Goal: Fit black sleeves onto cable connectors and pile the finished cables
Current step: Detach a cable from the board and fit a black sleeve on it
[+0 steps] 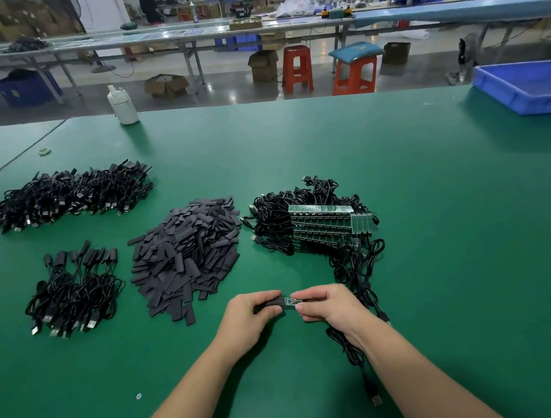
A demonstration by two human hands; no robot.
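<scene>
Broadly, a green worktop (398, 199) was seen filling most of the view, with a workshop floor, long benches, red stools (296, 68) and cardboard boxes beyond its far edge. A white bottle (123, 105) stood at eleven o'clock near that edge, and a blue tray (528, 90) was cut off by the frame at two o'clock.

At six o'clock, close to the near edge, a black sleeve (272, 304) was pinched by the curled fingers of the left hand (249, 313). The small green connector board (289, 301) was pinched between thumb and fingers of the right hand (327, 303), its tip meeting the sleeve's open end. The board's black cable (354, 351) was trailed under the right wrist, ending in a metal plug (376, 400) at five o'clock.

A heap of loose flat black sleeves (185, 258) was laid at the centre. Unfinished cables with rows of green boards (318, 225) were piled at one o'clock. A small pile of sleeved cables (73, 290) was placed at nine o'clock, and a larger black cable pile (68, 195) at ten o'clock.

How far the board sat inside the sleeve could not be told, as the joint was partly covered by fingers. The distant benches and figures were blurred.
</scene>
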